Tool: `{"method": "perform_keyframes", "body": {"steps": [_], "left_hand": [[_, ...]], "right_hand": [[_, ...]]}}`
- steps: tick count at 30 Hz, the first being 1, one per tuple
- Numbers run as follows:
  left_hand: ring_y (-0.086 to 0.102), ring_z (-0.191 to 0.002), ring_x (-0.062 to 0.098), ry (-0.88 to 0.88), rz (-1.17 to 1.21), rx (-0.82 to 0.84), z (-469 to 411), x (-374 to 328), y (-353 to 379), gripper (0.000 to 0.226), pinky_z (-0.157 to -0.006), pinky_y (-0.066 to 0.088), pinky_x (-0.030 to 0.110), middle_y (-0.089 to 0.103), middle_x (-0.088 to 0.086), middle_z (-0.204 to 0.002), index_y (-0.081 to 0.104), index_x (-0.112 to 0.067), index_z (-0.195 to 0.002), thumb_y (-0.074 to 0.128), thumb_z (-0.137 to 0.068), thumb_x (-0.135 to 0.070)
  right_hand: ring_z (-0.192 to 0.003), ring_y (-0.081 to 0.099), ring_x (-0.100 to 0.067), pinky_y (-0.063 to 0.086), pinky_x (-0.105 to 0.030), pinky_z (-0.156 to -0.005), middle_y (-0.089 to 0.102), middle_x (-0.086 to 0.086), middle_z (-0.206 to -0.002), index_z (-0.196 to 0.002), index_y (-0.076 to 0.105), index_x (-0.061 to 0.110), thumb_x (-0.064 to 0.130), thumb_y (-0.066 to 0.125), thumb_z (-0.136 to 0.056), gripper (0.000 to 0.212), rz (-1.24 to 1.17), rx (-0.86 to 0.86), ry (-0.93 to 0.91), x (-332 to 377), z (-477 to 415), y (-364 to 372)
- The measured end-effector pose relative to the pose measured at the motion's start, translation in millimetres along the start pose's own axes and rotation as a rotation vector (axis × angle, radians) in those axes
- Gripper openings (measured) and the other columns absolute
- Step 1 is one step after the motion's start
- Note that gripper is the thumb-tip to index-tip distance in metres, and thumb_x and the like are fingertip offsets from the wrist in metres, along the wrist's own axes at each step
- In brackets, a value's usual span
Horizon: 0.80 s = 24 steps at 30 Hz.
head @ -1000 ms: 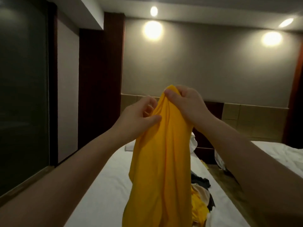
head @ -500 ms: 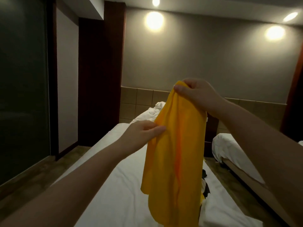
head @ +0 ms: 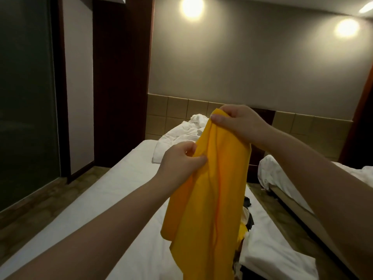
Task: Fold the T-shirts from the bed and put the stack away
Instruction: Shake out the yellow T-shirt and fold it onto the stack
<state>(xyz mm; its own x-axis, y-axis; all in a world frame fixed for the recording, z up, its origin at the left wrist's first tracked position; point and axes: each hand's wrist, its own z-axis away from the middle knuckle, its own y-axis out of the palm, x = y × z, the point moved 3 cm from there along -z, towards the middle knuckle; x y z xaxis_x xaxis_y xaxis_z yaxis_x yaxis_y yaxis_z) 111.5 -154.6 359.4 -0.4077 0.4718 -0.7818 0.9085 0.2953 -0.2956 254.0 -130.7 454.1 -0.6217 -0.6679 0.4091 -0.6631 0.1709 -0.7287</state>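
Got the yellow T-shirt (head: 210, 190) dangling over the bed (head: 113, 190), right hand (head: 238, 123) pinching its top, left hand (head: 179, 160) gripping an edge lower down, and it's soft, floppy stuff, so I'd grab the shoulders, though they're probably hidden in the bunching.

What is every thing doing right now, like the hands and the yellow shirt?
yellow T-shirt: held up, hanging unfolded over the bed.
right hand: pinches the shirt's top.
left hand: pinches its edge lower down.
clothes pile: loose on the bed, partly hidden.
white bedding: crumpled at the bed's head.
lights: on.
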Motion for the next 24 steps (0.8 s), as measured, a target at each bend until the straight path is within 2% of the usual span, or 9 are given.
{"method": "perform_keyframes", "body": {"steps": [3,6,11,15,17,20,22,24], "left_hand": [[0.058,-0.079,0.011,-0.036,0.040,0.047,-0.2,6.9,-1.0,0.015,-0.067,0.047,0.019,0.059,-0.008,-0.082,0.059,-0.016,-0.082,0.063,-0.086,-0.029],[0.060,-0.082,0.008,-0.078,0.114,0.069,0.9,14.2,-2.8,0.014,-0.069,0.049,0.020,0.061,-0.013,-0.084,0.060,-0.025,-0.076,0.067,-0.081,-0.036],[0.060,-0.084,0.012,0.043,0.029,-0.012,5.3,20.5,-7.4,0.016,-0.079,0.050,0.031,0.062,-0.010,-0.081,0.059,-0.031,-0.072,0.058,-0.088,-0.032],[0.061,-0.089,0.022,0.014,0.044,0.077,3.8,26.2,-1.7,0.019,-0.081,0.052,0.035,0.064,0.008,-0.091,0.063,-0.016,-0.085,0.051,-0.093,-0.029],[0.063,-0.091,0.021,-0.026,0.065,0.181,6.6,32.4,4.3,0.019,-0.075,0.054,0.026,0.065,0.007,-0.097,0.062,-0.012,-0.093,0.054,-0.091,-0.029],[0.065,-0.085,0.008,-0.078,0.127,0.316,15.4,40.2,13.2,0.020,-0.062,0.050,0.009,0.066,-0.009,-0.095,0.063,-0.018,-0.099,0.056,-0.089,-0.034],[0.066,-0.080,0.001,-0.112,0.218,0.337,19.6,43.2,14.7,0.010,-0.059,0.049,0.008,0.067,-0.019,-0.088,0.064,-0.030,-0.093,0.055,-0.089,-0.033],[0.067,-0.082,0.003,-0.139,0.292,0.322,20.7,45.8,14.7,0.010,-0.061,0.051,0.011,0.069,-0.018,-0.085,0.064,-0.030,-0.093,0.055,-0.089,-0.032]], "right_hand": [[-0.080,0.050,-0.005,0.039,-0.018,-0.066,0.052,0.002,-0.101,-0.113,0.054,0.017,0.038,0.048,-0.093,0.030,0.011,0.037,0.008,-4.4,0.6,5.0],[-0.079,0.049,-0.003,0.038,-0.016,-0.065,0.052,0.004,-0.100,-0.107,0.052,0.023,0.039,0.048,-0.093,0.022,0.005,0.049,0.026,-11.2,1.5,7.2],[-0.077,0.049,-0.003,0.037,-0.014,-0.064,0.051,0.004,-0.100,-0.112,0.054,0.019,0.039,0.047,-0.093,0.028,0.015,0.059,0.045,-19.0,2.9,9.3],[-0.079,0.050,-0.005,0.039,-0.018,-0.066,0.053,0.002,-0.103,-0.110,0.053,0.020,0.039,0.048,-0.093,0.026,-0.005,0.055,0.052,-22.2,2.4,10.8],[-0.082,0.051,-0.007,0.040,-0.021,-0.069,0.053,0.002,-0.104,-0.108,0.052,0.021,0.039,0.049,-0.092,0.024,-0.003,0.045,0.052,-23.7,2.4,11.5],[-0.092,0.051,-0.015,0.039,-0.029,-0.078,0.052,0.002,-0.104,-0.106,0.051,0.023,0.039,0.051,-0.092,0.022,0.014,0.037,0.054,-25.9,3.0,12.9],[-0.091,0.051,-0.015,0.039,-0.029,-0.079,0.052,0.002,-0.104,-0.105,0.051,0.023,0.039,0.051,-0.092,0.021,0.005,0.025,0.051,-26.4,3.4,12.6],[-0.088,0.051,-0.013,0.039,-0.028,-0.077,0.052,0.002,-0.103,-0.105,0.052,0.022,0.038,0.050,-0.092,0.021,-0.015,0.006,0.051,-27.9,3.6,11.5]]}}
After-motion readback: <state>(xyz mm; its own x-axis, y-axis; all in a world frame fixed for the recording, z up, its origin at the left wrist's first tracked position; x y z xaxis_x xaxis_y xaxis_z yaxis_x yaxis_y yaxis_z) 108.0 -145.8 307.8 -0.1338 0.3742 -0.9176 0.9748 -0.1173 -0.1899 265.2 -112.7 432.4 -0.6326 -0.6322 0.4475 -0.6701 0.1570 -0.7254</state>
